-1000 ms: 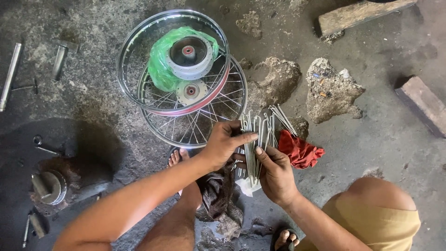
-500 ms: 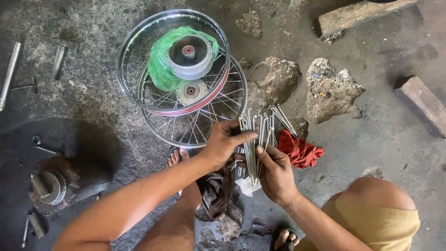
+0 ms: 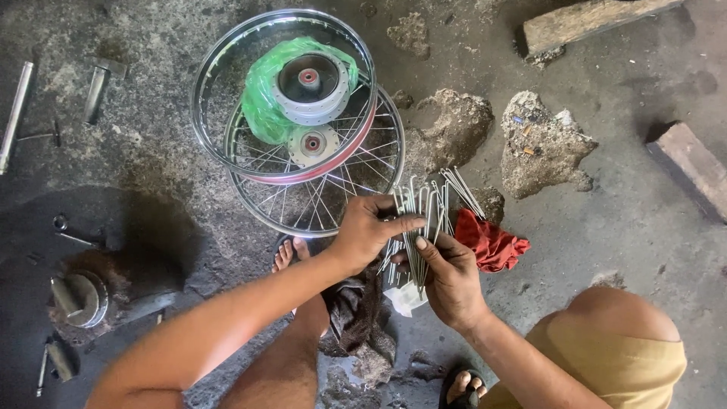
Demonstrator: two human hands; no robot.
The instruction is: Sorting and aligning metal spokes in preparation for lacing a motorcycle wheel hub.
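Right hand (image 3: pixel 454 284) grips a bundle of steel spokes (image 3: pixel 424 216) at its lower end | left hand (image 3: pixel 367 231) pinches spokes just above it, fingers closed | red rag (image 3: pixel 492 242) beside them | spoked wheel rims (image 3: pixel 295 151) beyond, on the concrete floor (image 3: pixel 621 227)

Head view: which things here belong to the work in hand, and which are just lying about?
In hand:
- bundle of metal spokes, held by left hand and right hand
- two wheel rims
- hub in green plastic

Lying about:
- red rag
- wooden blocks
- metal rod
- concrete rubble
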